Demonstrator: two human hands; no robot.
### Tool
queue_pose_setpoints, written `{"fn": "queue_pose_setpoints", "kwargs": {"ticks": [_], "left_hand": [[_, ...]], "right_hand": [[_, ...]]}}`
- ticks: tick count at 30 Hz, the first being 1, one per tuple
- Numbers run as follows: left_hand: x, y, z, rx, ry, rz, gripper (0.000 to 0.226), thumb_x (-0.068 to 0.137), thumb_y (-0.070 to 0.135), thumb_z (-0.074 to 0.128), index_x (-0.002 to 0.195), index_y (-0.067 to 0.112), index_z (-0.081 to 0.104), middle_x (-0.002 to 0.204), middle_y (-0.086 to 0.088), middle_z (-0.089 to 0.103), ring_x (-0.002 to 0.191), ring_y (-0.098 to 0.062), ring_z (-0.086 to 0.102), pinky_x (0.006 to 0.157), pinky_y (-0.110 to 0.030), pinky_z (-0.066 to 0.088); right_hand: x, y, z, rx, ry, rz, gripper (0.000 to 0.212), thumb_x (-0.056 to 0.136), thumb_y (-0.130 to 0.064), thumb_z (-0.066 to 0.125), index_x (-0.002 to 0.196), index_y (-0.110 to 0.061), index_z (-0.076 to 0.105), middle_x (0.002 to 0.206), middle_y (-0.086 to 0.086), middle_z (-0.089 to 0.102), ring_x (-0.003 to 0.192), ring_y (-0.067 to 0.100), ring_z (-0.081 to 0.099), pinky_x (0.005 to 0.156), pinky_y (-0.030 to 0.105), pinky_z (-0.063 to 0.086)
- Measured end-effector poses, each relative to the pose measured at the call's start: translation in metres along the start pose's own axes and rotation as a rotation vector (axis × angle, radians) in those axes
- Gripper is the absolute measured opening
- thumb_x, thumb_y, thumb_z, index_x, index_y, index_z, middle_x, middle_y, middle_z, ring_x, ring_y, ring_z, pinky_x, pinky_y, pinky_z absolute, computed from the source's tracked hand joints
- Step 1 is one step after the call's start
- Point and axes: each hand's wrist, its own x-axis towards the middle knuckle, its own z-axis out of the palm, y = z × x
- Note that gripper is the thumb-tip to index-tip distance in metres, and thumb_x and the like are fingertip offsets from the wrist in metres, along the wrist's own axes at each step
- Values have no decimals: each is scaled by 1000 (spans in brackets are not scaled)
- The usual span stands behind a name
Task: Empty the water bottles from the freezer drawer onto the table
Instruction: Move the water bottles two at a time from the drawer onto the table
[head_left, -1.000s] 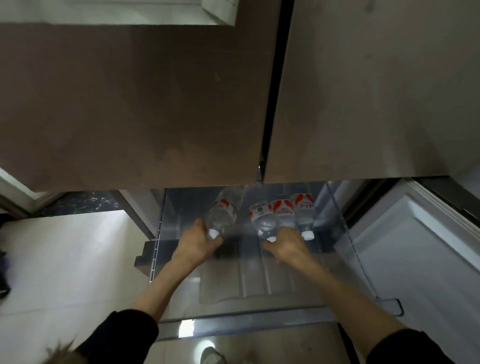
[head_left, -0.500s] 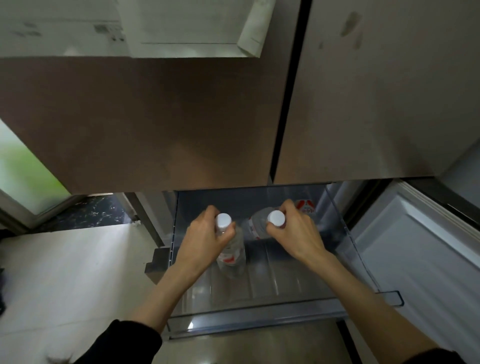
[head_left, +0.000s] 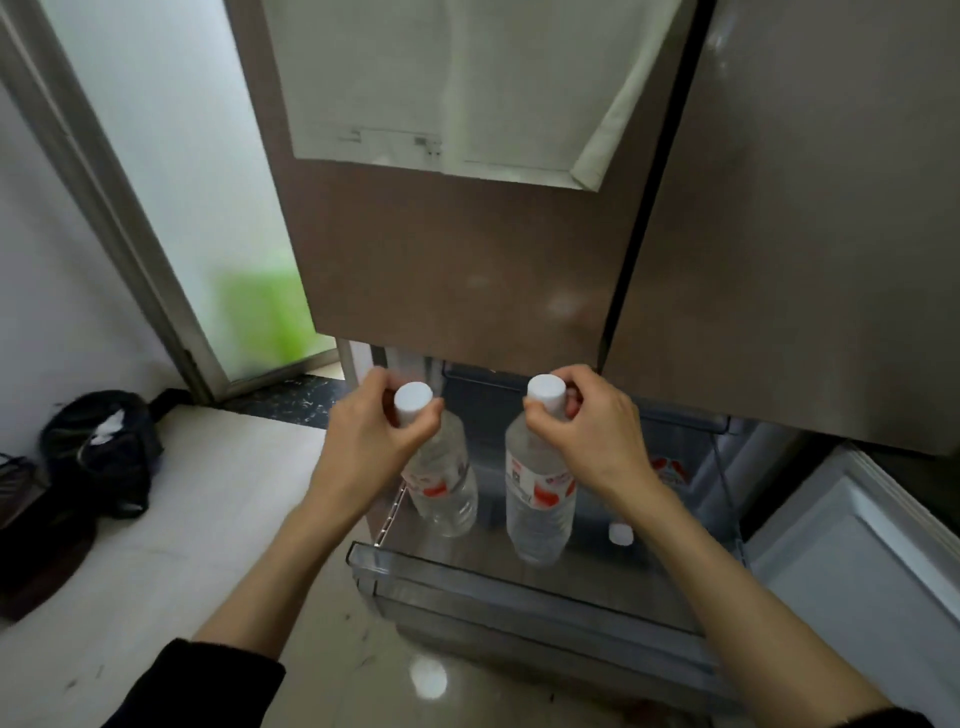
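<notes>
Upright, caps up, two clear plastic water bottles are gripped by their necks: one (head_left: 441, 483) in the left hand (head_left: 371, 447), one (head_left: 537, 499) in the right hand (head_left: 597, 436), above the transparent freezer drawer (head_left: 467, 577).

A black bag (head_left: 104, 447) slumps on the pale floor (head_left: 208, 545) to my left, below a frosted glass door (head_left: 171, 171).

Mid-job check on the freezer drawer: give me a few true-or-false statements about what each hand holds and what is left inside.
1. The left hand grips a clear plastic water bottle with a white cap by its neck. True.
2. The right hand is empty. False: it grips a second clear white-capped bottle.
3. Both held bottles hang cap up. True.
4. The clear plastic freezer drawer is pushed shut. False: it is pulled out.
5. Nothing remains in the drawer. False: another red-labelled bottle lies inside.
</notes>
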Motion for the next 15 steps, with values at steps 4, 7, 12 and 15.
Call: {"fn": "queue_pose_setpoints", "kwargs": {"ticks": [4,7,12,15], "left_hand": [[-10,9,-61,12,165,-38,25,77,29,69,75,14,50,62,6,54,55,-2,49,51,-11,36],[-19,6,-113,60,282,-74,29,78,34,68,81,9,54,70,-5,61,63,-17,54,54,-22,41],[-62,-22,-201,135,426,-174,28,78,37,66,81,13,51,72,4,58,66,-13,56,54,-25,46],[-102,-47,-254,202,489,-270,27,78,37,66,80,16,49,71,9,55,63,-7,53,50,-16,43]], "right_hand": [[8,-60,3,60,-31,-193,23,76,-28,68,92,-15,59,81,-6,56,63,1,47,57,16,34],[11,-108,17,123,-93,-318,23,78,-29,68,93,-16,56,85,-5,58,68,4,52,62,18,44],[-8,-187,74,232,-225,-447,24,78,-33,67,90,-17,53,74,-10,52,65,6,50,64,29,49],[-36,-237,122,275,-334,-488,26,78,-34,67,89,-14,54,64,-12,44,58,4,42,61,27,41]]}}
